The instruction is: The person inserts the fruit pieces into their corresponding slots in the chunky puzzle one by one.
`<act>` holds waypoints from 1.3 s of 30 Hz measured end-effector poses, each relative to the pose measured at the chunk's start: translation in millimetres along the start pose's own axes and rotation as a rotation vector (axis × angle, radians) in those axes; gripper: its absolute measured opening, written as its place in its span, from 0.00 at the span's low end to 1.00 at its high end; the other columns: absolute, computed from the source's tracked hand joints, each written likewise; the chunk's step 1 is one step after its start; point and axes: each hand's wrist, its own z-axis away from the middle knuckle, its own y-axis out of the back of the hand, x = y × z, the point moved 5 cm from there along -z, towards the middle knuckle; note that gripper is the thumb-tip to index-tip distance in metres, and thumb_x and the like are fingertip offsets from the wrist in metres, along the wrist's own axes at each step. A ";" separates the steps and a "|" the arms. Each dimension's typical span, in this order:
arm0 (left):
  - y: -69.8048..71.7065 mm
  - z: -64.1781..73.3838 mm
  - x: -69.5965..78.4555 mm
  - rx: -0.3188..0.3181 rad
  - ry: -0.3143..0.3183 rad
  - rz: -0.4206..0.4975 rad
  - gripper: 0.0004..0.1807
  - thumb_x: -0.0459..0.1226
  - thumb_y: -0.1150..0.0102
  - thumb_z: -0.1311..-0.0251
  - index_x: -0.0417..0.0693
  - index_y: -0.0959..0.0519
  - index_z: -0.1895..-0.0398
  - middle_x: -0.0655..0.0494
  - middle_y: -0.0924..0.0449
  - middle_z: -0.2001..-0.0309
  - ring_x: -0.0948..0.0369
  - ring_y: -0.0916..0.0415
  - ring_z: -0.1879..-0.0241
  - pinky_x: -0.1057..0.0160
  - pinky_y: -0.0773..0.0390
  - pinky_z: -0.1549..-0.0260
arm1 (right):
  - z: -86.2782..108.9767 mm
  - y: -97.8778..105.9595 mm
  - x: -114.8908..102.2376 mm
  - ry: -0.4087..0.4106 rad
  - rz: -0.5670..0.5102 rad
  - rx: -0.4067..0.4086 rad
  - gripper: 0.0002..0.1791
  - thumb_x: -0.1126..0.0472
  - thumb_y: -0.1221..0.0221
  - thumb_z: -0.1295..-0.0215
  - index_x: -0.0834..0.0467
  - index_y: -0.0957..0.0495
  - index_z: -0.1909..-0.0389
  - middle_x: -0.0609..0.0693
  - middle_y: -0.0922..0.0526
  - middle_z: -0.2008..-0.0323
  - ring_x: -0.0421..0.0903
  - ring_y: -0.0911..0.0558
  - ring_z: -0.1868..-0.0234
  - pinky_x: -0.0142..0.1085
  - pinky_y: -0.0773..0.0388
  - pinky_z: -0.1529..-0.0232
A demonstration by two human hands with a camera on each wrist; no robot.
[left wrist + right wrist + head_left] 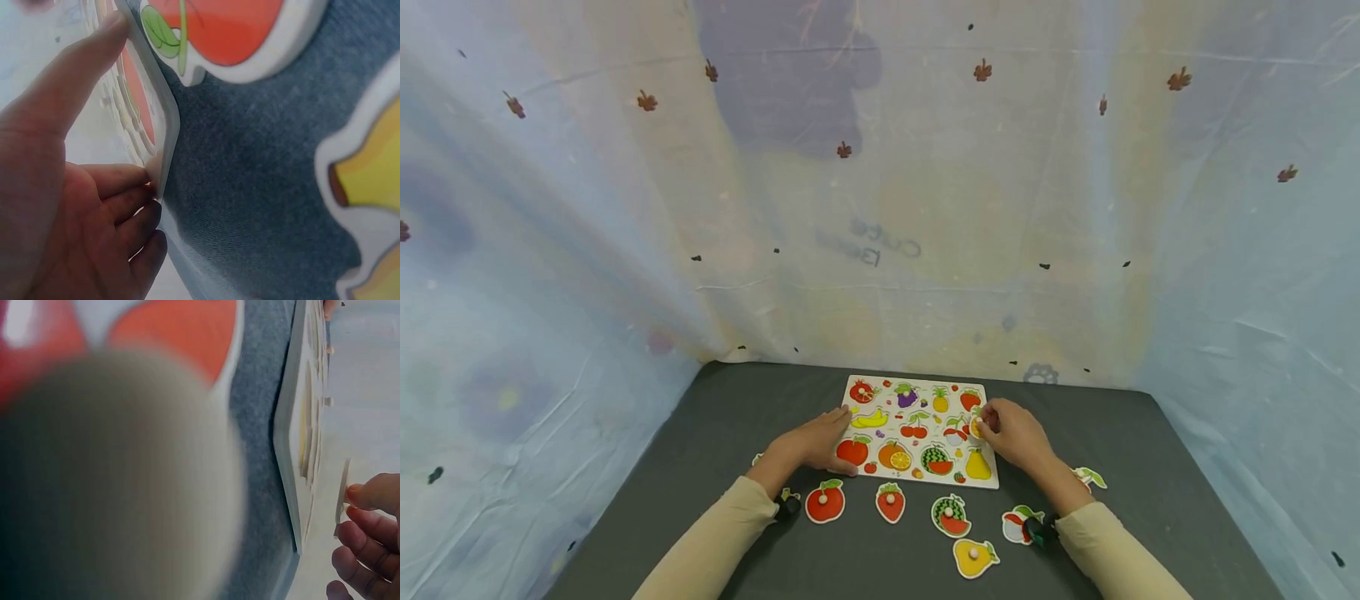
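Observation:
A white fruit puzzle board (pixel 990 482) lies on the dark table. My left hand (pixel 820 440) rests along the board's left edge. In the left wrist view, its thumb lies over the board and its other fingers touch the edge. Over the board's right side, my right hand (pixel 1017 432) pinches a small orange puzzle piece (pixel 976 423) with a green top; which fruit it is I cannot tell. The right wrist view shows that piece (pixel 342 490) edge-on between thumb and fingers, raised off the board. Several places on the board hold fruit pieces or pictures.
Loose knobbed pieces lie in front of the board: a red apple-like one (pixel 824 505), a strawberry (pixel 891 505), a watermelon (pixel 957 527) and a pear (pixel 967 563). A red-and-white piece (pixel 1015 530) and a leafy one (pixel 1094 477) are partly hidden by my right arm. Bananas (pixel 378 169) lie beneath my left wrist.

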 end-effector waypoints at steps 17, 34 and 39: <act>-1.9 -2.1 -0.5 0.003 0.024 0.004 0.62 0.61 0.24 0.40 0.36 0.44 0.15 0.40 0.50 0.14 0.43 0.51 0.15 0.43 0.44 0.20 | -19.7 0.9 -17.8 0.046 0.006 -0.013 0.08 0.57 0.30 0.28 0.55 0.20 0.62 0.46 0.24 0.70 0.43 0.30 0.74 0.39 0.31 0.71; 2.5 -1.4 3.1 -0.016 0.040 0.003 0.62 0.61 0.25 0.39 0.37 0.45 0.15 0.41 0.51 0.14 0.44 0.52 0.15 0.44 0.44 0.20 | -47.3 -9.9 -24.4 0.001 -0.041 -0.074 0.09 0.56 0.32 0.26 0.57 0.18 0.56 0.50 0.19 0.65 0.45 0.22 0.69 0.44 0.22 0.67; 2.5 -0.3 3.9 -0.013 0.039 -0.016 0.62 0.61 0.25 0.40 0.36 0.45 0.15 0.40 0.49 0.14 0.44 0.51 0.15 0.45 0.43 0.20 | -54.8 -21.6 -18.9 -0.026 -0.049 -0.105 0.09 0.55 0.33 0.25 0.57 0.19 0.56 0.50 0.20 0.65 0.45 0.23 0.70 0.42 0.25 0.68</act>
